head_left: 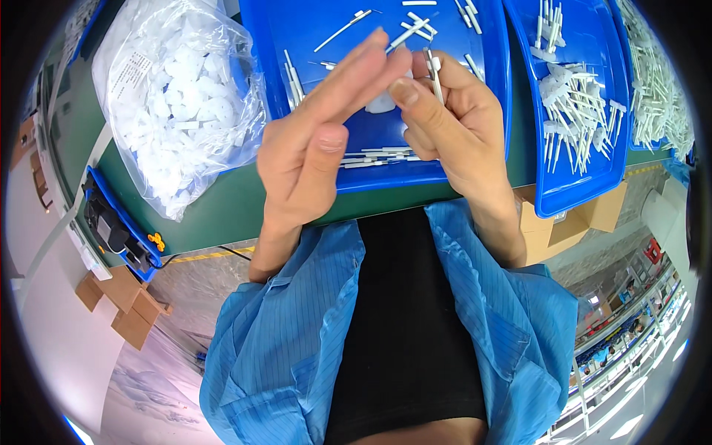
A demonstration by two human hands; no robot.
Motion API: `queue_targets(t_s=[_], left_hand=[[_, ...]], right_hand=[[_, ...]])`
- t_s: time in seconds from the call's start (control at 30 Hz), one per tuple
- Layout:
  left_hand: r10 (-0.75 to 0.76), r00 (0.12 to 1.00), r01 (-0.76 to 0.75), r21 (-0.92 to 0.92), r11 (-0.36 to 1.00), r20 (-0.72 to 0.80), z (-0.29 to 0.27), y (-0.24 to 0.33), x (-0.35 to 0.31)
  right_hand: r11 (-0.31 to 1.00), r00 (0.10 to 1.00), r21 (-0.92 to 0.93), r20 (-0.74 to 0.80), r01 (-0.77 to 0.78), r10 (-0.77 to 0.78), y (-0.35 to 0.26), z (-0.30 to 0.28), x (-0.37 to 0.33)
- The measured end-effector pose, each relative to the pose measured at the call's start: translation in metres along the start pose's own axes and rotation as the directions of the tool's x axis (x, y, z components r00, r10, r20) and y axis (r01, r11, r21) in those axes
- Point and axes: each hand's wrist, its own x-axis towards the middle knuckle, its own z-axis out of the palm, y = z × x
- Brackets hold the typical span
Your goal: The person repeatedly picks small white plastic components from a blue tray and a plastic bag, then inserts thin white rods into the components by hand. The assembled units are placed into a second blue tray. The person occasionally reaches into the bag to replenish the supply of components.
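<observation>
My left hand (315,141) is held edge-on over the blue tray (445,172), its fingers stretched out and its thumb apart. Just past its fingertips is a thin white rod (406,34); whether they touch it I cannot tell. My right hand (460,119) is closed, thumb and fingers pinching a thin white rod with a metal end (436,83), which points away from me. Between the hands a white plastic piece (381,102) shows, partly hidden by the fingers. More white rods (378,157) lie along the tray's near side.
A clear bag of white plastic pieces (189,96) lies left of the tray on the green table (222,222). At right, another blue tray (567,196) holds white pieces with rods attached (575,104). A black device (111,226) sits in a small blue bin at the left edge.
</observation>
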Motion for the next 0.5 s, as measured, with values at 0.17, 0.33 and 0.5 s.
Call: queue_targets(t_s=[0.17,0.33,0.5], left_hand=[[-0.086,0.996,0.085,-0.056,0.995,-0.016,-0.043,-0.012,-0.008],[-0.186,0.981,0.175,-0.173,0.969,-0.047,-0.023,-0.005,-0.007],[-0.045,0.998,0.034,-0.186,0.982,-0.052,-0.020,-0.013,-0.013]], right_hand=[[0.912,0.992,-0.390,0.070,0.125,-0.106,-0.008,0.001,0.000],[0.757,0.985,-0.631,0.136,0.172,-0.110,-0.029,0.008,0.000],[0.690,0.959,-0.666,0.193,0.283,-0.207,-0.025,0.020,0.005]])
